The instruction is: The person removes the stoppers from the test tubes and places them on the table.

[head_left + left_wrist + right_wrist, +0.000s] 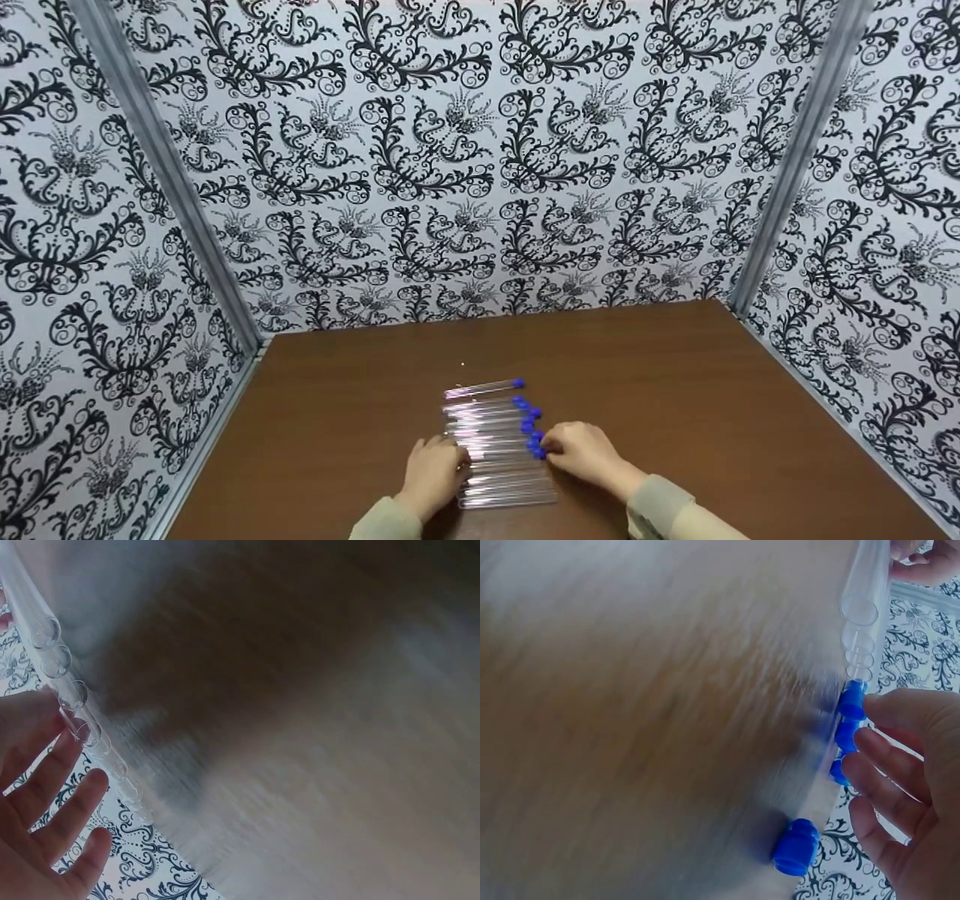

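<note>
Lying side by side on the brown table point(337, 390), the clear tubes point(506, 433) form one row, rounded ends toward the person's left hand point(435, 474), mouths toward the right hand point(589, 454). Farther tubes carry blue caps point(527, 426); those nearest the body show bare mouths point(859, 612). Left hand: thumb and index finger appear closed on one rounded end, other fingers loosely spread; likely a brace so the tube cannot slide under pressure at its mouth. Right hand: thumb on the cap of the nearest capped tube, index finger partly hidden, so a light pinch is my reading; remaining fingers stand apart. Common orientation probably keeps every mouth within easy reach of one hand. Farthest capped tube point(484, 389) lies slightly apart from the row
</note>
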Action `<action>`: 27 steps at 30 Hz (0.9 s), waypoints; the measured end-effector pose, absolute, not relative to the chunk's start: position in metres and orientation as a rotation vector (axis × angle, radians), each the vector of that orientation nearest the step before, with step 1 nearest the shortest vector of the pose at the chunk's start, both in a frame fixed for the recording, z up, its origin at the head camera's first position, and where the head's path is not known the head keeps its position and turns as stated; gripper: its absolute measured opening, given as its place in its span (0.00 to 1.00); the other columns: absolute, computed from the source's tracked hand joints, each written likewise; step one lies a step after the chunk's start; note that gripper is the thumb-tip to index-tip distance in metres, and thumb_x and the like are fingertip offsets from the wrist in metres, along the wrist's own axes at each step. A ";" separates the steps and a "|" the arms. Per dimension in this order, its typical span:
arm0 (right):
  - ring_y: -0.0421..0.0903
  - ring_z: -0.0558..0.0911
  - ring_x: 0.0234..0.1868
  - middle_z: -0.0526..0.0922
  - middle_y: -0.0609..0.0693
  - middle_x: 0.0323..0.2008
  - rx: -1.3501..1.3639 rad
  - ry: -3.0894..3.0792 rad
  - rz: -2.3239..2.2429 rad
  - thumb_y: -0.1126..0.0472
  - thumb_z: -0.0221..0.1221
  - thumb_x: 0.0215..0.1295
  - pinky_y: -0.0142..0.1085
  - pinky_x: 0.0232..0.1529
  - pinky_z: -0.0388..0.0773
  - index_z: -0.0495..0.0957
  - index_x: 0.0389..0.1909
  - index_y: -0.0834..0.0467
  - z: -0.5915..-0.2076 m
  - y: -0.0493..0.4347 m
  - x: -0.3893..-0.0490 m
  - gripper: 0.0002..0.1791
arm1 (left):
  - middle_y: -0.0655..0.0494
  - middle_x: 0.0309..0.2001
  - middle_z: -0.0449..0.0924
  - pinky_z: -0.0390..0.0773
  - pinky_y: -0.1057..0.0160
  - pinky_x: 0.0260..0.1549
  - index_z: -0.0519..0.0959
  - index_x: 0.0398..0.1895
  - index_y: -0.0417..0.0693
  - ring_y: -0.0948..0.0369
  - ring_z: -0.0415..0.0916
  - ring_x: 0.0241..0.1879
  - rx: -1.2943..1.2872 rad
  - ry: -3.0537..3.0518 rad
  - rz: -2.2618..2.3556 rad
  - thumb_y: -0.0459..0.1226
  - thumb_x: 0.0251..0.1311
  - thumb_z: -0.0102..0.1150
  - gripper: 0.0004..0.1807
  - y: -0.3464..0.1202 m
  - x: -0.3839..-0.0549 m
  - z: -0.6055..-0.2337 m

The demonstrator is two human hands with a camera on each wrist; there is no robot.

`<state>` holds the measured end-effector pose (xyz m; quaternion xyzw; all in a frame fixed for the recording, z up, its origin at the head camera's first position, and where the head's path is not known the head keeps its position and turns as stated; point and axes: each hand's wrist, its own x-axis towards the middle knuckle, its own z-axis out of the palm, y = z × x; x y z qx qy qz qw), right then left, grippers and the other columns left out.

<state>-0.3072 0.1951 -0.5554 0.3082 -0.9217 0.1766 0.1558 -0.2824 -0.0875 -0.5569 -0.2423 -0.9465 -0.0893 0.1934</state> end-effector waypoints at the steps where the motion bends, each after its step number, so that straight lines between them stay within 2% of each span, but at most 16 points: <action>1: 0.42 0.82 0.32 0.84 0.42 0.30 0.885 -2.638 0.503 0.64 0.67 0.47 0.38 0.33 0.79 0.86 0.31 0.54 -0.556 0.194 -0.307 0.07 | 0.64 0.26 0.80 0.74 0.44 0.39 0.82 0.21 0.59 0.56 0.78 0.34 -0.676 -2.661 -0.252 0.43 0.44 0.72 0.06 -0.088 -0.282 -0.557; 12: 0.45 0.84 0.35 0.85 0.45 0.33 0.906 -2.657 0.523 0.64 0.68 0.51 0.39 0.36 0.81 0.86 0.34 0.56 -0.560 0.191 -0.306 0.08 | 0.62 0.28 0.81 0.74 0.39 0.43 0.82 0.23 0.55 0.55 0.77 0.34 -0.621 -2.638 -0.302 0.39 0.46 0.70 0.05 -0.098 -0.280 -0.556; 21: 0.44 0.84 0.34 0.85 0.45 0.32 0.893 -2.649 0.507 0.64 0.69 0.49 0.38 0.34 0.81 0.86 0.34 0.56 -0.562 0.190 -0.306 0.08 | 0.53 0.29 0.84 0.77 0.45 0.36 0.80 0.35 0.46 0.51 0.79 0.32 -0.503 -2.642 -0.261 0.37 0.45 0.69 0.12 -0.100 -0.278 -0.556; 27: 0.45 0.84 0.34 0.85 0.45 0.32 0.901 -2.635 0.503 0.64 0.69 0.49 0.39 0.34 0.81 0.86 0.34 0.55 -0.563 0.190 -0.306 0.09 | 0.50 0.27 0.83 0.77 0.46 0.36 0.79 0.37 0.44 0.51 0.80 0.32 -0.485 -2.687 -0.232 0.37 0.46 0.67 0.14 -0.098 -0.279 -0.558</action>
